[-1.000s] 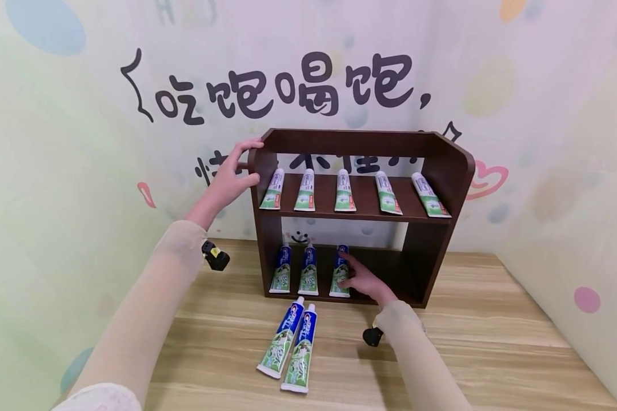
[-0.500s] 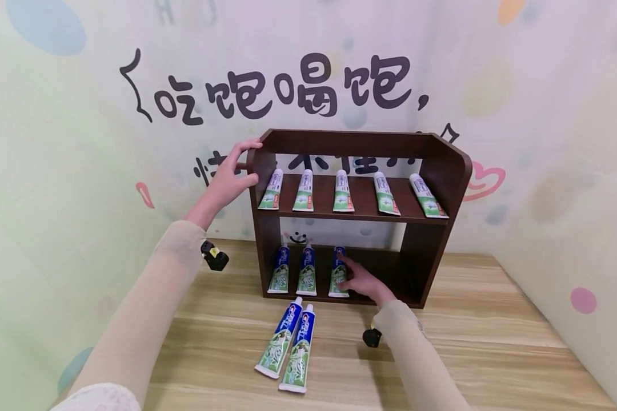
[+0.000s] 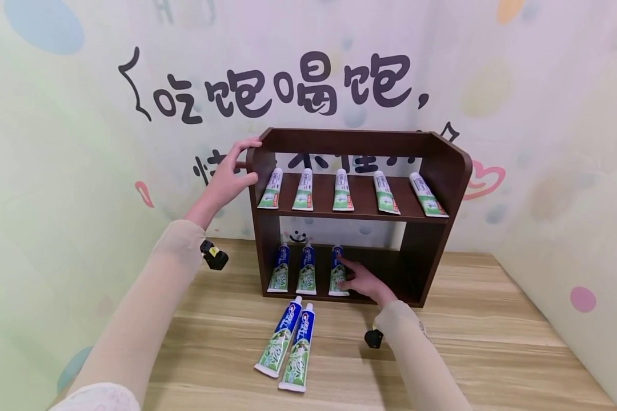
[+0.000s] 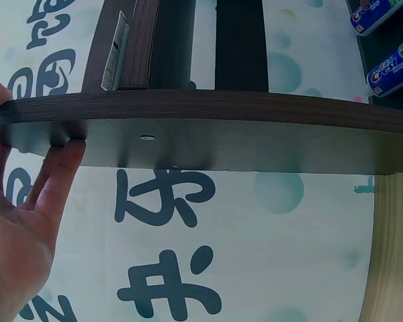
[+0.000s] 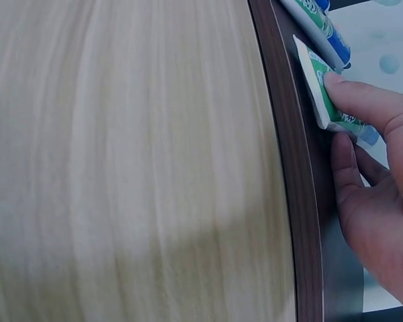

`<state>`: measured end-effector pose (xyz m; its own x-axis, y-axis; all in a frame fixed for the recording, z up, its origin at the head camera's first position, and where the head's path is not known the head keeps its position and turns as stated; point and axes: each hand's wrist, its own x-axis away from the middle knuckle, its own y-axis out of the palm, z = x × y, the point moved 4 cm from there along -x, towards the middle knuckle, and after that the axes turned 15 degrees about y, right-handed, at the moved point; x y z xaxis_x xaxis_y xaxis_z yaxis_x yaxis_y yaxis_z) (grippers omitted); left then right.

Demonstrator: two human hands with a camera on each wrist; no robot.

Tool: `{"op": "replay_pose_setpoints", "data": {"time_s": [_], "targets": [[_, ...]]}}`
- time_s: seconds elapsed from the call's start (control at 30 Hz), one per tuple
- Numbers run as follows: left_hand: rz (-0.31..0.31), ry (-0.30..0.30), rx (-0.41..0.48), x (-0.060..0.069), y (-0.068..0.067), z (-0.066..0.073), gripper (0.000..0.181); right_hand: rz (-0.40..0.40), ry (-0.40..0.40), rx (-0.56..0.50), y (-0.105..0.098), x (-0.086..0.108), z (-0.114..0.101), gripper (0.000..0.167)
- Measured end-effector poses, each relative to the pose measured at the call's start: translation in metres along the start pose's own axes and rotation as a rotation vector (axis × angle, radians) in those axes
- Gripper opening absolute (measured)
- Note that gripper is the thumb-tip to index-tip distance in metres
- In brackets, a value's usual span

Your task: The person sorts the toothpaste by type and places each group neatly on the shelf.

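In the head view, my left hand [image 3: 228, 178] grips the upper left side panel of a dark brown two-tier shelf [image 3: 357, 216]. The left wrist view shows that hand's fingers [image 4: 54, 178] against one face of the panel. My right hand [image 3: 364, 281] reaches into the lower tier and holds a blue-and-green toothpaste tube [image 3: 337, 274] lying there, cap toward the back. Its thumb [image 5: 359, 97] lies on the tube's printed face in the right wrist view, with fingers at the side. Two like tubes, a left one [image 3: 280, 271] and a middle one [image 3: 307, 271], lie left of it.
Several white-and-green toothpaste tubes [image 3: 343, 191] lie in a row on the upper tier. Two more blue-and-green tubes [image 3: 298, 354] lie side by side on the wooden table [image 3: 216, 342] before the shelf. A printed wall [image 3: 493, 68] stands close behind.
The cap end of the tube under my right hand has swung slightly left, so the tube lies a little straighter. My left hand stays on the shelf panel.
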<state>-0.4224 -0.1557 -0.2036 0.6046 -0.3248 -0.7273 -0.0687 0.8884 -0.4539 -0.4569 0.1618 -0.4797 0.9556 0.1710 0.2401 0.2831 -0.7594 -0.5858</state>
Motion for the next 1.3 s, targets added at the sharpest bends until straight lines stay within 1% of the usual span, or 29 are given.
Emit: {"op": "replay_pose_setpoints", "data": {"time_s": [0.07,0.13,0.23,0.27,0.37,0.47,0.6,0.67,0.83,0.97,1.13,1.3], "targets": [[-0.002,-0.006,0.002,0.0,0.0,0.004,0.058,-0.003,-0.004,0.001,0.001,0.001,0.0,0.084],[-0.005,-0.007,-0.004,0.0,0.0,0.003,0.057,0.0,-0.005,0.005,0.002,0.001,0.001,0.084],[0.003,0.002,-0.01,-0.001,-0.001,-0.008,0.057,0.003,-0.012,-0.006,0.002,0.002,0.001,0.083],[0.002,0.0,-0.01,-0.001,0.0,-0.007,0.057,0.004,-0.014,-0.016,0.003,0.003,0.001,0.083],[0.002,-0.004,-0.004,0.001,0.0,0.004,0.057,0.01,-0.02,-0.067,0.003,0.004,0.003,0.082],[0.002,-0.016,0.004,0.002,0.001,0.006,0.058,0.02,-0.015,-0.118,0.003,0.005,0.005,0.08],[0.01,-0.009,-0.002,-0.001,0.001,-0.013,0.059,0.033,0.003,-0.156,0.003,0.005,0.006,0.08],[0.01,-0.004,-0.012,-0.001,0.001,-0.015,0.058,0.036,0.0,-0.162,0.003,0.004,0.007,0.08],[0.01,0.005,-0.019,-0.001,0.0,-0.015,0.057,0.038,-0.011,-0.168,0.004,0.003,0.008,0.08],[0.008,-0.003,-0.018,-0.001,0.0,-0.015,0.057,0.048,-0.011,-0.161,0.004,0.002,0.009,0.079],[0.01,-0.003,-0.023,-0.001,0.0,-0.015,0.057,0.049,-0.032,-0.158,0.005,0.003,0.009,0.079],[0.01,0.005,-0.02,-0.002,0.0,-0.016,0.057,0.053,-0.029,-0.15,0.004,0.003,0.009,0.079]]}}
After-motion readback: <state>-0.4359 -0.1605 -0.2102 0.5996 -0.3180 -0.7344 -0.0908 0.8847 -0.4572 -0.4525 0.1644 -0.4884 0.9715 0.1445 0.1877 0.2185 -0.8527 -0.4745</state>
